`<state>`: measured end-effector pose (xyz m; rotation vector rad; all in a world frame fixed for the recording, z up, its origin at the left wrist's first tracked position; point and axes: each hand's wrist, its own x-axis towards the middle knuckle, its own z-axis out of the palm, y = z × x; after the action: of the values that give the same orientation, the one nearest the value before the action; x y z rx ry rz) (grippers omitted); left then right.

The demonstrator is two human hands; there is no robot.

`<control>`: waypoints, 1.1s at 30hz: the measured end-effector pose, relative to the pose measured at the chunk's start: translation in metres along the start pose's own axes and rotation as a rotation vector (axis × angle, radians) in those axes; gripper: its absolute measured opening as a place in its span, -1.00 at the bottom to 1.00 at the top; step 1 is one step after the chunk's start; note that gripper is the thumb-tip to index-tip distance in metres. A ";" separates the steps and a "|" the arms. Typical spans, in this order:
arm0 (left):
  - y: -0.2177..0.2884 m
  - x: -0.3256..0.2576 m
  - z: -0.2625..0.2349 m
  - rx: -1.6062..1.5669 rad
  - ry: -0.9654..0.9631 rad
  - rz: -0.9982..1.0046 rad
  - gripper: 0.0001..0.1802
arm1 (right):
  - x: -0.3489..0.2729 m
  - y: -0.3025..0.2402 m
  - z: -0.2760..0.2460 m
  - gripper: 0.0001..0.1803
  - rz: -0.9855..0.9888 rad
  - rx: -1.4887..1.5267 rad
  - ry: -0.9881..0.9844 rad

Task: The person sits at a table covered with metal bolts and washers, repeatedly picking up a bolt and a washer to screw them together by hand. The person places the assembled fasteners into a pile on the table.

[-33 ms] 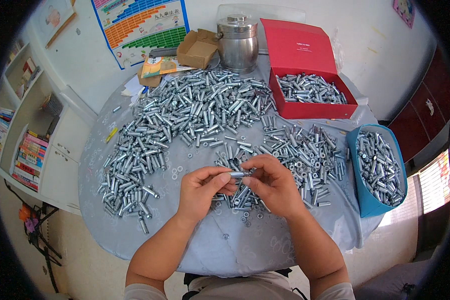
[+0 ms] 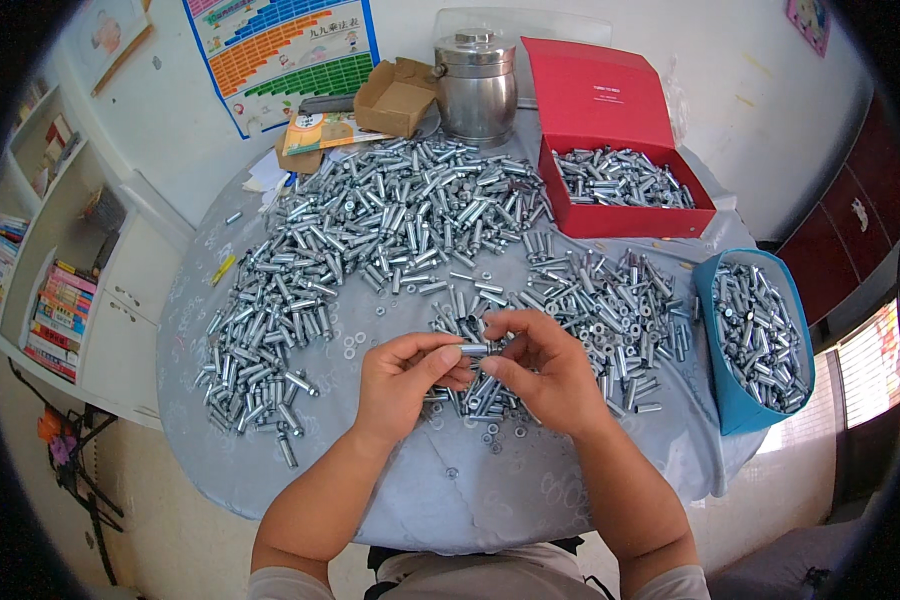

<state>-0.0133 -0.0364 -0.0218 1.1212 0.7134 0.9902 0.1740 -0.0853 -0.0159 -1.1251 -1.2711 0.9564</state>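
My left hand [image 2: 400, 385] pinches a silver metal sleeve anchor bolt [image 2: 474, 350] between thumb and fingertips, lying nearly level above the table. At the bolt's right end, the thumb and curled fingers of my right hand [image 2: 545, 372] close around it, covering that end in part. Beneath and behind both hands lies a pile of loose anchor bolts [image 2: 485, 398]. Many small washers and nuts mix with more bolts in a pile [image 2: 610, 310] to the right. A far larger heap of bolts [image 2: 410, 200] curves from the back of the table round to the left.
An open red box [image 2: 630, 222] full of bolts stands at the back right, and a blue fabric bin [image 2: 730, 370] of bolts at the right edge. A steel pot [image 2: 478, 95], a small cardboard box [image 2: 395, 98] and a yellow cutter [image 2: 223, 269] are also on the grey-covered table [image 2: 410, 510].
My right thumb and index finger have shifted very slightly at the bolt's end. Left hand, bolt and piles look the same.
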 end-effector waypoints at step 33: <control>-0.006 -0.001 -0.001 -0.009 0.068 0.010 -0.82 | 0.000 -0.004 -0.004 -0.77 0.243 0.067 -0.042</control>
<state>-0.0124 -0.0376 -0.0276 1.0886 0.7580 1.0425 0.1773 -0.0864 -0.0120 -1.2314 -1.1443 1.1996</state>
